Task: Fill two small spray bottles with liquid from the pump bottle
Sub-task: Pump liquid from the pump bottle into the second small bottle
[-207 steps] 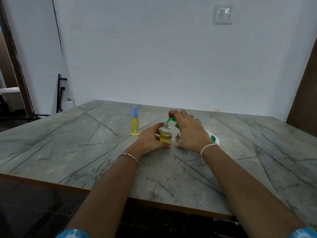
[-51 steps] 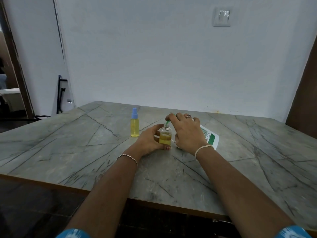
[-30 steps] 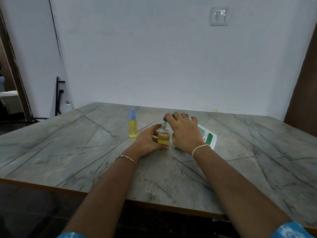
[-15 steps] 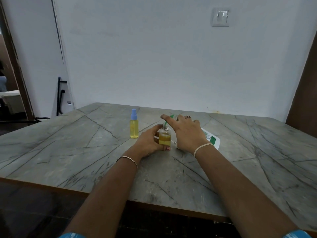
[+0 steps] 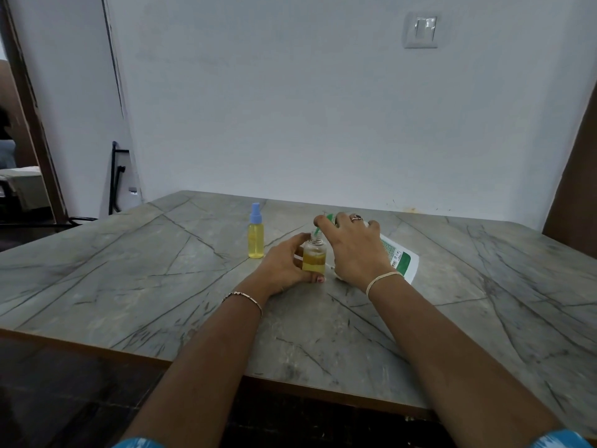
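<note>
My left hand [image 5: 283, 266] grips a small uncapped spray bottle [image 5: 314, 256], which stands upright on the table and is partly filled with yellow liquid. My right hand [image 5: 353, 250] holds the white and green pump bottle [image 5: 400, 256] tilted toward it, with fingers pressing the green pump head [image 5: 324, 219] whose nozzle sits over the small bottle's open neck. A second small spray bottle [image 5: 255, 232], full of yellow liquid and closed with a blue spray cap, stands to the left, apart from my hands.
The grey marble table [image 5: 129, 273] has a wooden front edge near me. A white wall with a light switch [image 5: 421, 30] rises behind it. A black metal frame [image 5: 115, 179] leans at the far left by a doorway.
My right index finger, lifted half a second ago, has come back down onto the green pump head. The liquid level in the held bottle looks about the same.
</note>
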Action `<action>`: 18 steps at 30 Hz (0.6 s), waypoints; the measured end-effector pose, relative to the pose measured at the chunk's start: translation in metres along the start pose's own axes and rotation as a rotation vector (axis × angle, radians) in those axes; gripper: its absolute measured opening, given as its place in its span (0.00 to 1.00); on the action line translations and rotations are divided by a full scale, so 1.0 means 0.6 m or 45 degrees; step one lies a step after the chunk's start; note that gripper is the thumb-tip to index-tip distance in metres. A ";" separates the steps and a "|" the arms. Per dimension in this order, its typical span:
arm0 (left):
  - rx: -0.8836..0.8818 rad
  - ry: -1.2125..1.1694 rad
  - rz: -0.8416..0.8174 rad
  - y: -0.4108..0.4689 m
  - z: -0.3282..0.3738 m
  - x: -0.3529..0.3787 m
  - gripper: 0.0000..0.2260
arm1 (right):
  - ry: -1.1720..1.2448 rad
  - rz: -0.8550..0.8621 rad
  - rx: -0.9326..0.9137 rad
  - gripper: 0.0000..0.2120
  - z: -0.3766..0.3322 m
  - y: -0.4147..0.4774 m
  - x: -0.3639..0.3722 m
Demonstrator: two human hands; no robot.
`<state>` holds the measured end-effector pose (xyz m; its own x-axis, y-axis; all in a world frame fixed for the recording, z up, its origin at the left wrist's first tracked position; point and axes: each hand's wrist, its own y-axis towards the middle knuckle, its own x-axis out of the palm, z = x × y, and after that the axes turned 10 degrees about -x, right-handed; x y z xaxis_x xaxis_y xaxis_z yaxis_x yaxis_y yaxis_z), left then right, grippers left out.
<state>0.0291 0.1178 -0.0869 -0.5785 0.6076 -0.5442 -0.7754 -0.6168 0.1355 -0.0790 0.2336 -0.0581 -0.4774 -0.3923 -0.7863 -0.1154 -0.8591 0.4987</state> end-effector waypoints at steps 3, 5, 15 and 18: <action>-0.011 0.005 -0.004 -0.001 0.002 -0.001 0.42 | 0.004 -0.006 -0.013 0.39 0.004 -0.006 0.001; -0.016 0.005 -0.007 -0.001 0.003 -0.001 0.41 | 0.004 -0.015 -0.012 0.39 0.005 -0.007 0.000; 0.006 0.035 0.017 0.005 -0.002 0.000 0.41 | -0.036 0.016 -0.001 0.35 -0.002 0.003 0.003; 0.005 0.028 0.017 0.005 -0.003 0.001 0.41 | -0.030 0.029 -0.016 0.35 0.001 -0.002 0.004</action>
<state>0.0268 0.1151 -0.0884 -0.5832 0.5882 -0.5602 -0.7685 -0.6231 0.1459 -0.0807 0.2340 -0.0607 -0.4999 -0.4043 -0.7659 -0.0931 -0.8541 0.5116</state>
